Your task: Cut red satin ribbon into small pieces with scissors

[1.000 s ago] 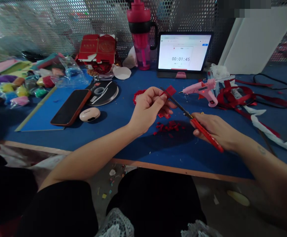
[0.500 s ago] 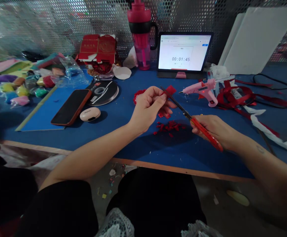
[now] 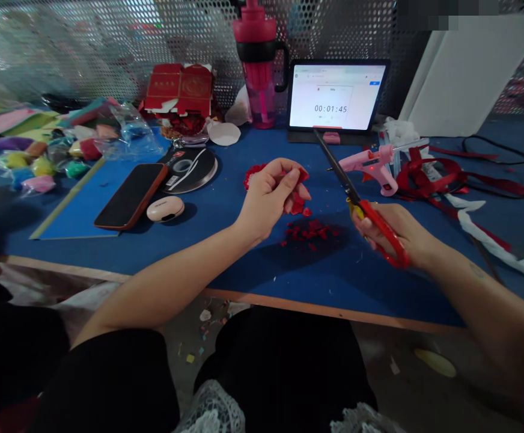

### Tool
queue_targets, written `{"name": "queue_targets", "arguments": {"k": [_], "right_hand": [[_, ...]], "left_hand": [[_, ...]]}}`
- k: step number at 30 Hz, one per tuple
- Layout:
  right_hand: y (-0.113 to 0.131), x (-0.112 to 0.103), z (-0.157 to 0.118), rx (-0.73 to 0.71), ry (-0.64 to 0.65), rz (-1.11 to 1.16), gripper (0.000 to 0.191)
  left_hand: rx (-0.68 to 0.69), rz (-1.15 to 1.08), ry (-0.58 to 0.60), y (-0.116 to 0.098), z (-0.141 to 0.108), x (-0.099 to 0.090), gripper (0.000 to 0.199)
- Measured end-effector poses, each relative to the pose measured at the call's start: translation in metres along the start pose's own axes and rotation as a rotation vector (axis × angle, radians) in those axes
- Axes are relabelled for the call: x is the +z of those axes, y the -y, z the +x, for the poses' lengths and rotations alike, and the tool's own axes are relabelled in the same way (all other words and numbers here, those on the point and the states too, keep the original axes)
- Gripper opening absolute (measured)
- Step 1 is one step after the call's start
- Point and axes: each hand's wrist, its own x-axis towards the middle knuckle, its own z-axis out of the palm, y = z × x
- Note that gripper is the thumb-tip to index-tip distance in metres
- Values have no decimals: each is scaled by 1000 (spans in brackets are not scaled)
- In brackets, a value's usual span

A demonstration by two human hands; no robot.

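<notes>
The left hand [image 3: 273,195] is closed, its fingers curled around a red felt scrap [image 3: 304,174] (only its edges show past the fingertips). The right hand [image 3: 392,231] grips a pair of red-handled scissors [image 3: 376,219] through the loops. The blades look shut, tilt upward and point to the far side of the table, their tips just short of the lower edge of a tablet [image 3: 334,96] showing a timer at 00:01:45.

Between the hands, a loose heap of small red snippets [image 3: 309,231] lies on the blue table [image 3: 190,252]. Just past the left hand, a red scalloped shape [image 3: 253,174] lies partly hidden behind it. A pink hot glue gun [image 3: 372,162] lies just right of the blades, with tangled red ribbon [image 3: 428,171] beyond it on the right.

Left of the hands are a phone [image 3: 129,195], a pale earbud case [image 3: 165,208] and a black ribbon spool [image 3: 190,169]. A pink tumbler [image 3: 257,66] stands at the far edge.
</notes>
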Motion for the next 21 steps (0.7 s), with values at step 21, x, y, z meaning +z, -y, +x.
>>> {"name": "queue_targets", "arguments": {"k": [21], "right_hand": [[4, 0, -1, -77, 50, -279, 39]], "left_hand": [[8, 13, -44, -6, -3, 4, 22]]}}
